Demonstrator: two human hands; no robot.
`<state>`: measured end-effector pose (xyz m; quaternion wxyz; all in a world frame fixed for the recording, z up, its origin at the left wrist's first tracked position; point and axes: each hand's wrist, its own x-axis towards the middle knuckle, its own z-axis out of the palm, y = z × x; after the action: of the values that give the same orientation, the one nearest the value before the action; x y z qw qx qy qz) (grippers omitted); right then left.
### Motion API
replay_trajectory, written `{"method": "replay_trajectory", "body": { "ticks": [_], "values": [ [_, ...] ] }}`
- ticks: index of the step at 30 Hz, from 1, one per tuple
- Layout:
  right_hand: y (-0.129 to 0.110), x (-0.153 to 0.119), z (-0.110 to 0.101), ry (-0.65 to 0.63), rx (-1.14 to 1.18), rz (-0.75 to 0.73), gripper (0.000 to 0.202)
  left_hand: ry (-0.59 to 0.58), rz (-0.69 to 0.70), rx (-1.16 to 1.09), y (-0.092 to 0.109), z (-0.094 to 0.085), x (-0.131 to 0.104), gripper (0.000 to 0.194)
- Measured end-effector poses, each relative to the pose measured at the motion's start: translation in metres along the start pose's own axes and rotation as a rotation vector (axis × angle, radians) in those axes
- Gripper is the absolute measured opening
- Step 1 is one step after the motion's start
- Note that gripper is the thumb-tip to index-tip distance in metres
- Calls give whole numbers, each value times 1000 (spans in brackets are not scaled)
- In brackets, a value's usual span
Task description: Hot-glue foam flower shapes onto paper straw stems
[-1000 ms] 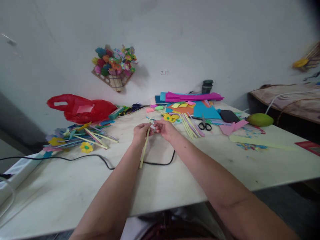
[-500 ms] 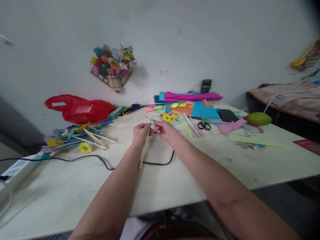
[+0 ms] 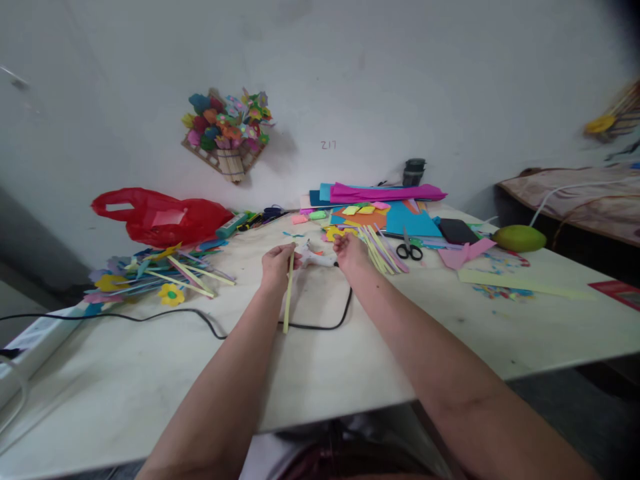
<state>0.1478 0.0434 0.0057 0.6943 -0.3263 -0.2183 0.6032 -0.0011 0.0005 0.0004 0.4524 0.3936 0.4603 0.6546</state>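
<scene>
My left hand (image 3: 279, 263) is closed around the upper part of a thin pale yellow stem (image 3: 288, 300), whose lower end slants toward me. At its upper end a small blue-green leaf piece (image 3: 293, 234) shows just beyond the fingers. Over the right edge of the yellow paper flowers (image 3: 331, 232) is my right hand (image 3: 349, 252), fingers curled together; whatever they may pinch is too small to make out. Between the two hands a white glue gun (image 3: 317, 259) lies on the table, its black cord running toward me.
Pale yellow and purple strips (image 3: 383, 250) and black scissors (image 3: 409, 250) lie right of my right hand. Finished flowers (image 3: 165, 277) and a red plastic bag (image 3: 165, 220) are at left. Coloured sheets (image 3: 385, 193), a phone (image 3: 457, 231) and a green mango (image 3: 520, 238) sit farther back.
My right hand has left my left hand and shifted right to the yellow flowers, uncovering the glue gun. My left hand still holds the stem, now slightly more upright.
</scene>
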Motion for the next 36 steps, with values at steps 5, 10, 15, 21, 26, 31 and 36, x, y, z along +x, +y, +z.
{"method": "replay_trajectory", "body": {
  "ticks": [5, 10, 15, 21, 26, 31, 36],
  "values": [
    [-4, -5, 2, 99, 62, 75, 25, -95, 28, -46, -1, 0, 0, 32],
    [5, -9, 4, -93, -75, 55, 16, -164, 47, -63, 0, 1, -3, 34],
    [10, -7, 5, -211, -105, 39, 9, -215, 57, -89, 1, 1, -4, 36],
    [5, -9, 6, -262, -122, 86, 8, -217, 44, -114, 0, 1, -3, 35],
    [6, -13, 5, -325, -154, 126, 5, -242, 13, -122, 0, 1, -3, 34],
    [8, -16, 4, -408, -127, 204, 4, -257, -14, -126, 0, 2, -4, 32],
    [10, -18, 5, -504, -96, 282, 4, -301, -49, -146, 1, 3, -5, 29]
  ]
}}
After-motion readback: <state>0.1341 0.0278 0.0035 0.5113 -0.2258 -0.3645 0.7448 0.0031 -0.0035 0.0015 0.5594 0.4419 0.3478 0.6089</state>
